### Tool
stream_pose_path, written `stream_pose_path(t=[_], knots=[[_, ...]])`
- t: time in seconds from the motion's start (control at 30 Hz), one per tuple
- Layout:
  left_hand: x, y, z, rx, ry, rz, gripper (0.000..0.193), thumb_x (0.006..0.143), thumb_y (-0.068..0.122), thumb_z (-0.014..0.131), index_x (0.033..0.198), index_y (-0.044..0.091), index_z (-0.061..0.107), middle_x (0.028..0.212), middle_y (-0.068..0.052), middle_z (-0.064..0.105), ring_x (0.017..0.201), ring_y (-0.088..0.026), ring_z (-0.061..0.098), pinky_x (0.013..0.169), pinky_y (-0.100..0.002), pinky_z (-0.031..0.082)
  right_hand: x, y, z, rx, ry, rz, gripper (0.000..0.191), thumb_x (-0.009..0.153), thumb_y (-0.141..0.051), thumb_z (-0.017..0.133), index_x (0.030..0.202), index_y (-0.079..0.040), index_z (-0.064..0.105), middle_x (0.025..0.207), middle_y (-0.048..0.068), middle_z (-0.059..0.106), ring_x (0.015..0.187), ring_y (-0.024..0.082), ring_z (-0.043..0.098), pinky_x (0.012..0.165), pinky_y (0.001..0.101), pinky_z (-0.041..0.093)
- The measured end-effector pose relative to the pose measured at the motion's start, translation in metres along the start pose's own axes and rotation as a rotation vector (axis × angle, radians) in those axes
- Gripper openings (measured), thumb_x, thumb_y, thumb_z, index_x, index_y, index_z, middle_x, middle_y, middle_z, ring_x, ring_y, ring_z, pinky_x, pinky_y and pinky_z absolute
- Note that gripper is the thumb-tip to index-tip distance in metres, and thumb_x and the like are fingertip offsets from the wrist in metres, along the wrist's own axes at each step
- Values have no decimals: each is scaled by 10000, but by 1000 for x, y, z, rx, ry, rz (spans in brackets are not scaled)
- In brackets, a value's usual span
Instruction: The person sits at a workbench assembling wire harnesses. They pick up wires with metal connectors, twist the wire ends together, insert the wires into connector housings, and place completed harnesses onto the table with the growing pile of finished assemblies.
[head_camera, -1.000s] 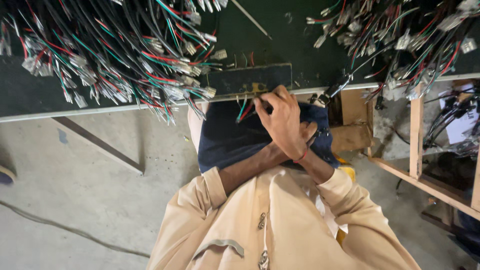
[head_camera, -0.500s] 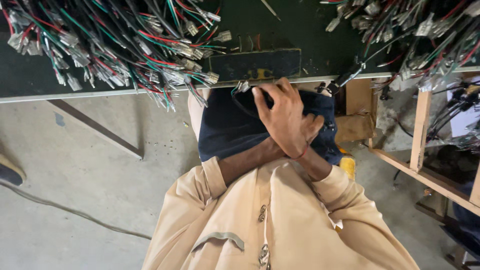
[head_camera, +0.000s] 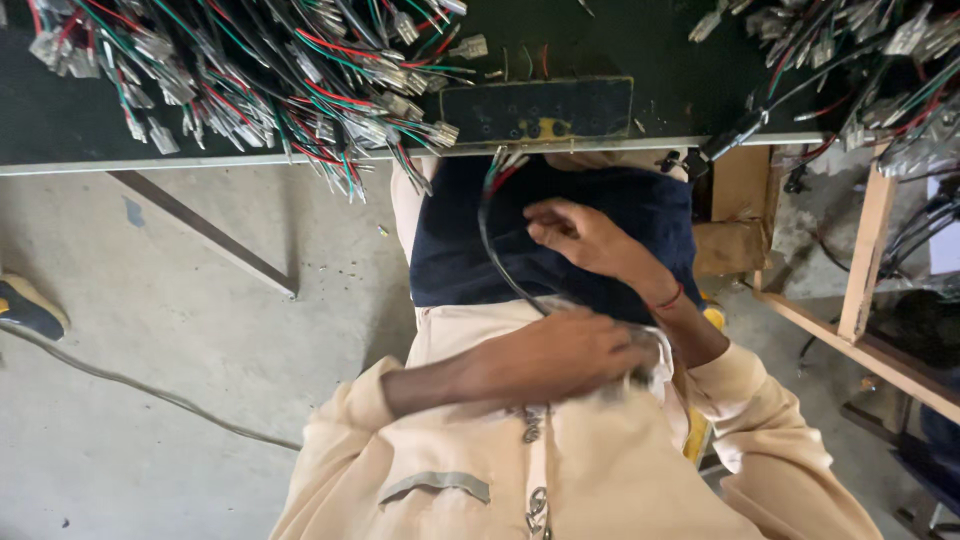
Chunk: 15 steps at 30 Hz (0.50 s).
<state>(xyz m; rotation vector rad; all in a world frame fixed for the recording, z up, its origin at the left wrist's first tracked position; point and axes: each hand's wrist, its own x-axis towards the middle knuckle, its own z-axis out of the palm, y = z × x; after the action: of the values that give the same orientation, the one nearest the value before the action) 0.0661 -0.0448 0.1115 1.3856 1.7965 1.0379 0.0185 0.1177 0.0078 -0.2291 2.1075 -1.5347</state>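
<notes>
A person's right hand (head_camera: 580, 235) pinches a thin wire bundle (head_camera: 492, 230) over the lap, just below the dark tabletop (head_camera: 660, 60) edge. The left hand (head_camera: 575, 350) (fingers curled shut) grips the bundle's lower end against the beige jacket (head_camera: 480, 440).

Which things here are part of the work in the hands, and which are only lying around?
In use: wire bundle, right hand, left hand.

Lying about: wire heap on the table, dark board, shoe, floor cable.
</notes>
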Motion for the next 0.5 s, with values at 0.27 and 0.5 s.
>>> stream_pose_path(t=[0.27,0.5], knots=[[-117,36,-52,-523,1319,232,266,955,245,734,1125,46,690,970,-141,682,929,-304,662,805,-437,516,-9,-30,50,1256,106,123,377,1109,-307,643,1290,14,563,1036,121,672,912,219,654,837,363,542],[-109,-32,-70,-91,966,-1156,349,987,395,716,1026,53,773,879,-189,720,847,-328,700,740,-439,528,-71,-74,-9,800,480,-126,351,1148,-353,528,1301,-36,523,971,161,718,717,176,658,646,283,527]])
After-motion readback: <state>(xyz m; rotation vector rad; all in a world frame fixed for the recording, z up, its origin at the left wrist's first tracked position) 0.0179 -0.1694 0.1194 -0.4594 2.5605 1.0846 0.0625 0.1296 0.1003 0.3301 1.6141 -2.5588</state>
